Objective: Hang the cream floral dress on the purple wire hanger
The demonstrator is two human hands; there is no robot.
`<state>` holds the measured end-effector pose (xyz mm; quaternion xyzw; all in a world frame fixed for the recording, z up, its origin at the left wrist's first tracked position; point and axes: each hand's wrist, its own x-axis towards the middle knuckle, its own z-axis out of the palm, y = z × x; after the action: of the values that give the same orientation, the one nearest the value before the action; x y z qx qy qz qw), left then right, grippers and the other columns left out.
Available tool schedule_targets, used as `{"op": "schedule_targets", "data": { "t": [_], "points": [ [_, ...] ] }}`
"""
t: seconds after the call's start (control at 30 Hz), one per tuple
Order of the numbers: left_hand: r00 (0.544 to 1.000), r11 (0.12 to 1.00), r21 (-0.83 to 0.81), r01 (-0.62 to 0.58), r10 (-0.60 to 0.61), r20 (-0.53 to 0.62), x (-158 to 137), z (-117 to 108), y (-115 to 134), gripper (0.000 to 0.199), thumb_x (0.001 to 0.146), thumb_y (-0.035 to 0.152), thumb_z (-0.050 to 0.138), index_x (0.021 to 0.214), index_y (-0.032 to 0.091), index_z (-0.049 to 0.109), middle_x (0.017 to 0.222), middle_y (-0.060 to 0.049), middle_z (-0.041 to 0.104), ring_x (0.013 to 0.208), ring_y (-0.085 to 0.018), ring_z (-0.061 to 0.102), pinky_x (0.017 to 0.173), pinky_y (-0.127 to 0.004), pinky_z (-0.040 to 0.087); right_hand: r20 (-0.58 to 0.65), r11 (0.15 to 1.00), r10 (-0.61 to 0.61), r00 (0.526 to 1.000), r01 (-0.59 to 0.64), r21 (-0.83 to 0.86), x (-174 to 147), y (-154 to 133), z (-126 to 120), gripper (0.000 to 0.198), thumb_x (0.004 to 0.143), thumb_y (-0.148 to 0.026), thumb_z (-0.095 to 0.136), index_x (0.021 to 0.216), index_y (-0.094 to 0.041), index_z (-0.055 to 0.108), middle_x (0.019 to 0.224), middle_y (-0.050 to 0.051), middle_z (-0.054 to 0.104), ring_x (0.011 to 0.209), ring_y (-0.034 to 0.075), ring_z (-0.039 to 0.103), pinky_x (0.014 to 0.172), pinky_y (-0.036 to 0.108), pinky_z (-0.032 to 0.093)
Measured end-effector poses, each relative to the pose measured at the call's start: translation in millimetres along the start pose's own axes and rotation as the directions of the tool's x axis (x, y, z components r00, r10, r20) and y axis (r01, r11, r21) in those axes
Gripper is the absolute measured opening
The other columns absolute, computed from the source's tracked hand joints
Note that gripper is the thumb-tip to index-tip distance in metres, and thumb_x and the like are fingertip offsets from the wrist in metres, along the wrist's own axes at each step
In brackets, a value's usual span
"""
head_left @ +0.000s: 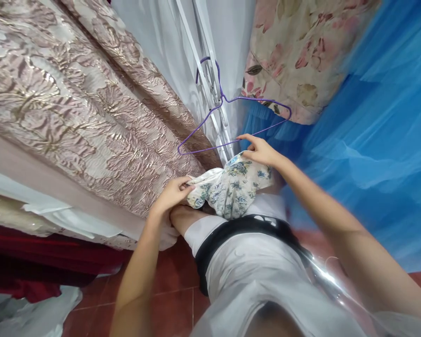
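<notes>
A white garment (pixel 235 187) with a blue, green and yellow flower print hangs bunched between my hands, in front of my legs. My left hand (pixel 173 194) pinches its upper left edge between thumb and fingers. At the opposite upper edge, my right hand (pixel 261 150) is closed on the cloth. The right index finger stretches out to the bottom bar of a purple wire hanger (pixel 210 150); whether it touches the bar I cannot tell. The hanger hangs just above the garment, its hook near a white metal frame.
Pink-and-gold brocade cloth (pixel 101 103) hangs along the left. A pink floral cloth (pixel 301 61) and bright blue tulle (pixel 382 121) hang at the right. White rack bars (pixel 206 84) stand in the middle. Dark red fabric (pixel 38 262) lies low at left, above a red tiled floor (pixel 171 309).
</notes>
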<state>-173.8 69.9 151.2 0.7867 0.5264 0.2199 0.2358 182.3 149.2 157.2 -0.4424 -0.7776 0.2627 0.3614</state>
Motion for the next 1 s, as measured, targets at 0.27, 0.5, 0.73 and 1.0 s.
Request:
{"op": "schedule_targets", "data": {
  "t": [0.27,0.5,0.73,1.0],
  "points": [
    [0.786,0.923,0.347,-0.164,0.335,-0.52,15.5,-33.5,-0.1,0.007,0.079,0.023,0.058,0.084,0.02,0.061,0.083,-0.003,0.063,0.078,-0.02,0.06,0.072,-0.03,0.047,-0.03,0.995,-0.044,0.999,0.041,-0.086,-23.5,-20.1,4.2,0.062,0.079,-0.025,0.057,0.14,-0.015,0.058,0.054,-0.007,0.045,0.053,0.015,0.039,0.06,0.03,0.034],
    [0.708,0.902,0.363,-0.234,0.414,-0.572,-12.3,-32.1,14.8,0.012,0.076,0.013,0.06,0.083,0.021,0.055,0.109,-0.007,0.073,0.107,-0.025,0.069,0.097,-0.037,0.053,-0.02,0.992,-0.081,0.997,0.079,-0.096,-15.8,-24.9,14.5,0.062,0.083,-0.03,0.056,0.142,-0.014,0.057,0.062,-0.003,0.054,0.059,0.018,0.048,0.064,0.031,0.04],
    [0.725,0.977,-0.006,-0.215,0.155,-0.671,-10.5,-38.8,29.8,0.013,0.084,0.013,0.06,0.09,0.022,0.052,0.123,-0.01,0.071,0.117,-0.025,0.068,0.102,-0.041,0.057,-0.037,0.98,-0.078,0.996,0.07,-0.186,-7.2,-40.7,24.5,0.055,0.081,-0.03,0.056,0.133,-0.014,0.067,0.101,0.01,0.074,0.08,0.024,0.063,0.076,0.033,0.045],
    [0.727,0.959,0.059,-0.277,0.249,-0.64,52.9,-29.8,66.2,0.022,0.092,0.013,0.056,0.112,0.021,0.058,0.126,-0.009,0.067,0.121,-0.022,0.065,0.108,-0.038,0.052,-0.043,0.953,-0.05,0.998,0.035,-0.301,-6.7,-56.5,34.3,0.048,0.083,-0.031,0.056,0.126,-0.016,0.071,0.107,0.011,0.077,0.095,0.03,0.068,0.079,0.034,0.046]
  ]
}}
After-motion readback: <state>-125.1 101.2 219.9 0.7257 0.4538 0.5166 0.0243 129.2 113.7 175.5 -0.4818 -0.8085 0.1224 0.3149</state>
